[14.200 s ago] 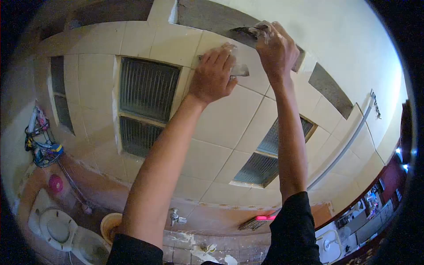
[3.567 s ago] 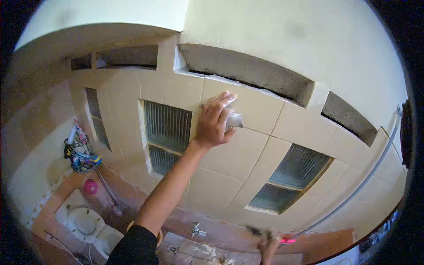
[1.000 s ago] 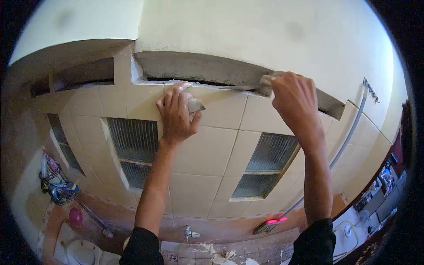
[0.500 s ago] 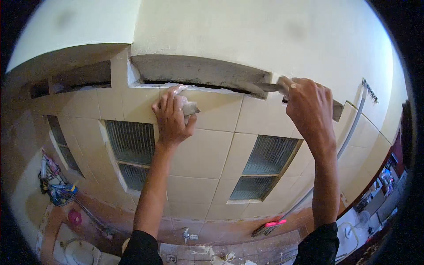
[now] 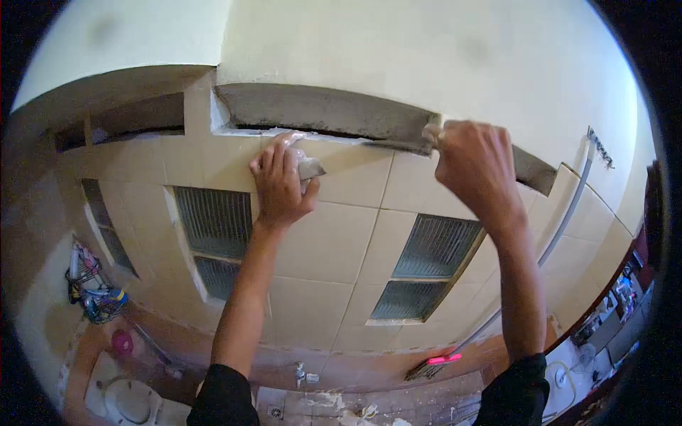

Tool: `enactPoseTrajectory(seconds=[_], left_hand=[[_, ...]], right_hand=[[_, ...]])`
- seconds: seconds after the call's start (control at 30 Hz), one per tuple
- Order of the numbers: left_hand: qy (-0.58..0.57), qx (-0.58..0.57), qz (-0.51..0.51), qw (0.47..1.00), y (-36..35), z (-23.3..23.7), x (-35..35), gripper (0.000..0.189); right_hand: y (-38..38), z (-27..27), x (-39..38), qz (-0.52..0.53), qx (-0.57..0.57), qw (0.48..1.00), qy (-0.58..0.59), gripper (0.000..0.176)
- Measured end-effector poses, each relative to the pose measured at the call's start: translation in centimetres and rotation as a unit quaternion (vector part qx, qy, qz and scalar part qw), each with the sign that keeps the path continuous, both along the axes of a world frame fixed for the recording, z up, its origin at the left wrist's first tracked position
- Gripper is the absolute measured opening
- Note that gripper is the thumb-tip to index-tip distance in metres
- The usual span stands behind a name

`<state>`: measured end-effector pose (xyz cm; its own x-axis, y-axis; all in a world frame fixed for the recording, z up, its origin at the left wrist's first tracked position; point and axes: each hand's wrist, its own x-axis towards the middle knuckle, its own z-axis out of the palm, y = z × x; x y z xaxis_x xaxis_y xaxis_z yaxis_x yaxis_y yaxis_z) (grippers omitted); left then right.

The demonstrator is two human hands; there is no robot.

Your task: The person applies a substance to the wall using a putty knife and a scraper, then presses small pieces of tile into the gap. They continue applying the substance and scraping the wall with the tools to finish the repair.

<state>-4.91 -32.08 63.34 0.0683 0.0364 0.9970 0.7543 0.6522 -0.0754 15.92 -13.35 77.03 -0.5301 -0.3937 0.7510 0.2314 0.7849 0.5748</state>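
Note:
My left hand [image 5: 278,186] is raised against the tiled wall, its fingertips at the white-smeared lower edge of a long recessed opening [image 5: 320,113]. Its fingers are closed around a small grey scraper blade [image 5: 310,169], and wet white paste coats the index finger. Farther right, my right hand [image 5: 477,165] is wrapped round the handle of a putty knife [image 5: 406,146]. The knife's thin grey blade points left and lies along the opening's lower edge, near its right end. White paste [image 5: 337,138] lines part of that edge between the hands.
Louvred glass windows [image 5: 437,247] are set in the tiles below. A long-handled pink broom [image 5: 444,359] leans at the right. Low down are a tap [image 5: 300,373], a toilet [image 5: 128,401] and a white-spattered floor [image 5: 341,405]. A wire rack [image 5: 92,284] with items hangs left.
My right hand has moved left with the putty knife, bringing its blade down along the opening's lower edge. My left hand stays at nearly the same spot, while the view has shifted slightly.

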Motion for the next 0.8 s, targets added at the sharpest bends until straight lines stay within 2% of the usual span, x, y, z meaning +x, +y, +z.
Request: enactPoseTrajectory(seconds=[0.1, 0.13, 0.17, 0.23, 0.27, 0.3, 0.33, 0.4, 0.6, 0.8], left_hand=[[0.001, -0.002, -0.011, 1.000, 0.0, -0.5, -0.3, 0.050], [0.002, 0.000, 0.004, 1.000, 0.1, -0.6, -0.4, 0.049], [0.005, 0.004, 0.019, 1.000, 0.1, -0.5, -0.2, 0.048], [-0.011, -0.004, 0.005, 1.000, 0.2, -1.0, 0.6, 0.045], [0.032, -0.009, -0.036, 0.999, 0.6, -2.0, 0.4, 0.041], [0.076, -0.014, -0.076, 0.994, 0.9, -2.8, 0.6, 0.038], [0.080, -0.015, -0.072, 0.994, 1.4, -3.8, 0.9, 0.038], [0.022, -0.064, -0.121, 0.990, 2.0, -5.8, 2.0, 0.031], [0.008, -0.074, -0.081, 0.994, 2.0, -6.8, 2.5, 0.026], [0.009, -0.079, -0.077, 0.994, 2.0, -7.2, 1.9, 0.028]], right_hand=[[2.2, 1.7, 0.4, -0.041, -0.072, 0.996, -0.042, 0.016], [2.4, 1.9, 0.9, 0.031, -0.116, 0.989, -0.081, 0.024], [2.4, 1.6, 1.1, 0.038, -0.114, 0.989, -0.081, 0.024], [2.3, 0.8, 1.5, 0.061, -0.178, 0.975, -0.116, 0.026], [2.1, 0.7, 1.4, 0.047, -0.208, 0.968, -0.135, 0.024], [2.2, 0.7, 1.1, 0.052, -0.207, 0.968, -0.132, 0.024], [2.5, 0.7, 0.8, 0.077, -0.214, 0.967, -0.118, 0.024], [2.9, 0.8, -0.4, 0.091, -0.227, 0.964, -0.107, 0.024], [3.0, 1.6, -1.6, 0.161, -0.121, 0.976, -0.077, 0.023], [-0.5, -1.1, -3.9, 0.140, -0.155, 0.978, -0.025, 0.029]])
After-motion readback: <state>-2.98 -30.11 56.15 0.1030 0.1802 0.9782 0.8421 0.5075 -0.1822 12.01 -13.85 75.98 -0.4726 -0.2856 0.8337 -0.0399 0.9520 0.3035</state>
